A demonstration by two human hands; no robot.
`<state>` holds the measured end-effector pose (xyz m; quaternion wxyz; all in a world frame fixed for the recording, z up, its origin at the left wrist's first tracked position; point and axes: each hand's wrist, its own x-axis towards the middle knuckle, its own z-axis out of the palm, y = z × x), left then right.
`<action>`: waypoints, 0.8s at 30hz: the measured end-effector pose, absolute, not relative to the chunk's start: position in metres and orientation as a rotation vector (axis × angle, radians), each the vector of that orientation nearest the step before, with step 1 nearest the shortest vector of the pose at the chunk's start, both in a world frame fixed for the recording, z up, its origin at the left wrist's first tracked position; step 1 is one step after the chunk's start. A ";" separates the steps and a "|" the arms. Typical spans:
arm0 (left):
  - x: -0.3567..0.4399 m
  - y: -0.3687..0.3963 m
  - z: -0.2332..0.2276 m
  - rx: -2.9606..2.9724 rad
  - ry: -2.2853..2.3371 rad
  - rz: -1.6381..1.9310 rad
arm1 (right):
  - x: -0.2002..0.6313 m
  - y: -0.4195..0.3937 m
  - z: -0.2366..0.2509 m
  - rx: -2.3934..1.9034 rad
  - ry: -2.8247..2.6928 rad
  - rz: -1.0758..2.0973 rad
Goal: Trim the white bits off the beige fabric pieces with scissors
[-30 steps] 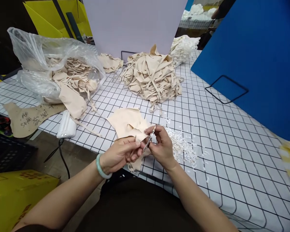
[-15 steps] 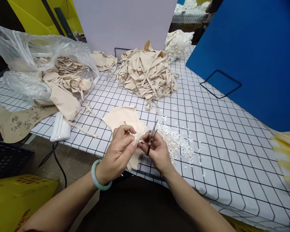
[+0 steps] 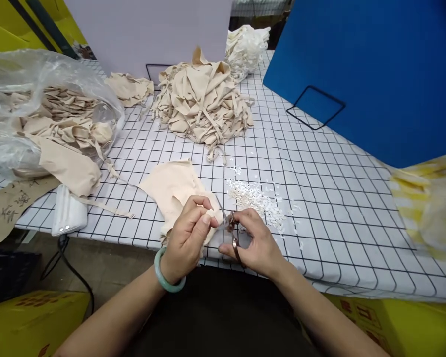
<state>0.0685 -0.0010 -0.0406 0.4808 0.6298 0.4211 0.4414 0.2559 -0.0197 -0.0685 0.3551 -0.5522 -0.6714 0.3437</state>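
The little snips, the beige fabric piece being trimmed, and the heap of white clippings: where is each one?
snips [image 3: 233, 237], head view, on the metal handle in the right hand.
beige fabric piece [image 3: 171, 182], head view, on its flat middle.
white clippings [image 3: 256, 198], head view, on the centre of the heap.

Both forearms reach forward, left hand [image 3: 189, 237] pinched at its fingertips, right hand [image 3: 253, 244] curled in a closed grip beside it.
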 end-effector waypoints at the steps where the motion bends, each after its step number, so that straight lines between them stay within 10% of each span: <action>1: 0.072 -0.002 -0.042 1.556 1.010 1.065 | 0.261 -0.022 -0.067 -1.431 -1.787 0.846; 24: 0.086 -0.004 -0.056 1.704 0.824 1.061 | 0.276 -0.030 -0.063 -1.286 -1.960 0.593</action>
